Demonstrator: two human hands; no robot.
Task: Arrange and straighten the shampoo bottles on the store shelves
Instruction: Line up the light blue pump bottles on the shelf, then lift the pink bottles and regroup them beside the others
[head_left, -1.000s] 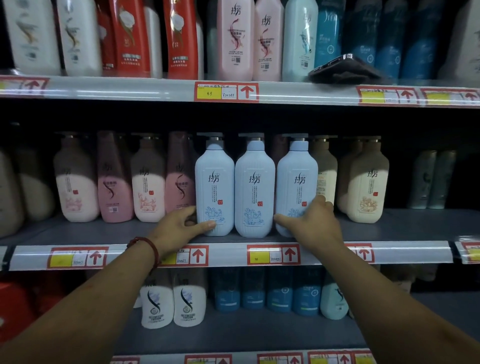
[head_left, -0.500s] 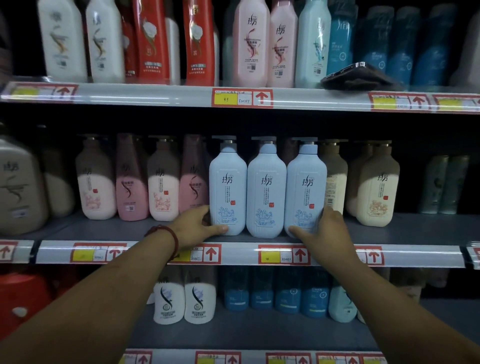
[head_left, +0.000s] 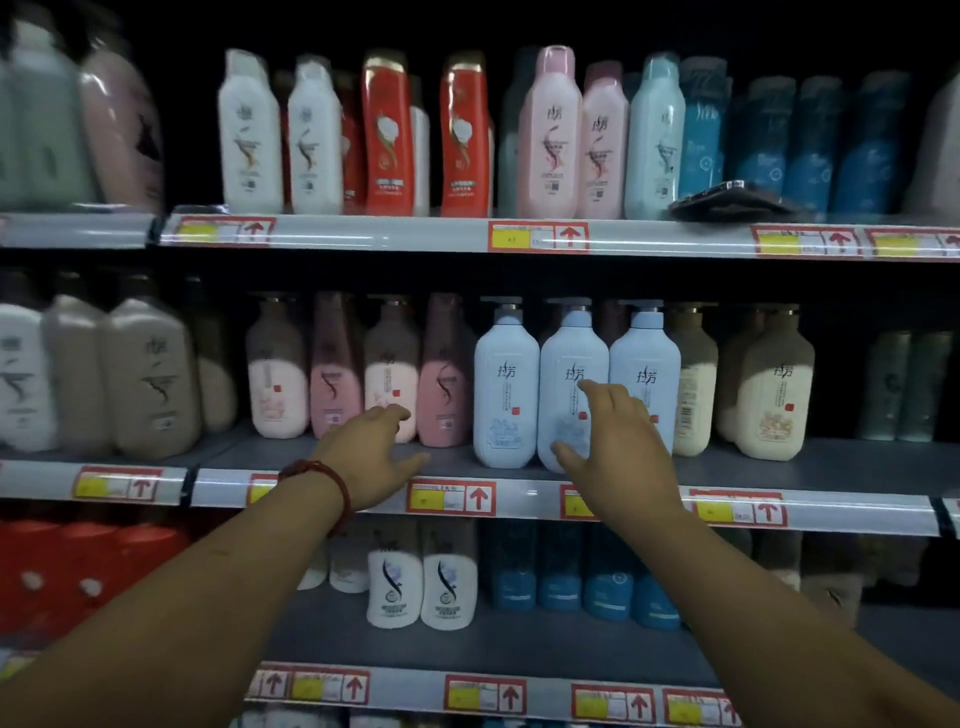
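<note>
Three pale blue pump bottles (head_left: 574, 387) stand upright side by side at the front of the middle shelf (head_left: 810, 467), pink and cream bottles (head_left: 387, 371) at their 9 o'clock. Both hands are spread open, gripping nothing. The left hand (head_left: 371, 457) hovers before the pink and cream bottles; the right hand (head_left: 610, 436) is in front of the middle and right blue bottles, contact unclear.

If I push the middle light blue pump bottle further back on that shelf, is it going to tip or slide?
The middle light blue bottle is tall with a narrow pump top, so a high push may tip it. Pushed low, its smooth plastic would probably slide on the flat shelf. Its close blue neighbours may steady it sideways.
</note>
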